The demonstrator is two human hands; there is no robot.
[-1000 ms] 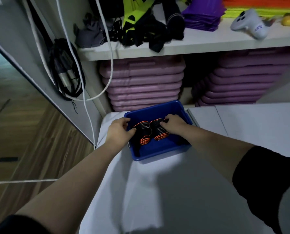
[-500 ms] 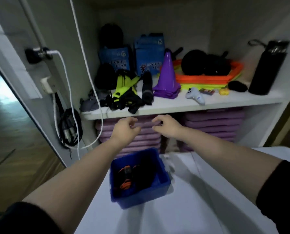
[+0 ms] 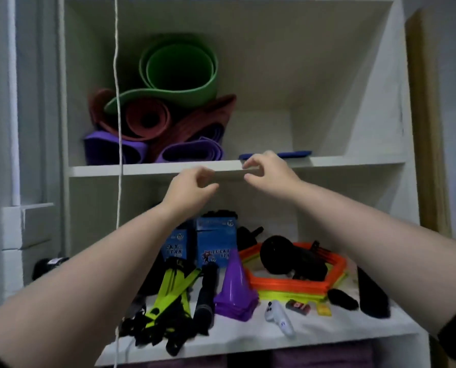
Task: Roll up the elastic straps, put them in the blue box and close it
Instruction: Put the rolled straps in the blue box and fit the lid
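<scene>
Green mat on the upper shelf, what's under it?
The green mat rests on red mats, with purple mats at the bottom. How far back they run is hidden.

- The shelf unit (image 3: pixel 155 170) is seen to be of white painted board, smooth and matt.
- The rolled mats (image 3: pixel 179 73) appear as soft foam, matt, in green, reddish and purple.
- The purple cone (image 3: pixel 235 285) is shown as smooth plastic with a slight sheen.
- The orange hexagon frames (image 3: pixel 288 284) look like bright, smooth plastic.
- The blue cartons (image 3: pixel 215 245) are of printed card.
- The blue lid (image 3: pixel 296 154) appears as smooth plastic.
- The yellow-green straps (image 3: pixel 173 296) look like woven cloth.
</scene>
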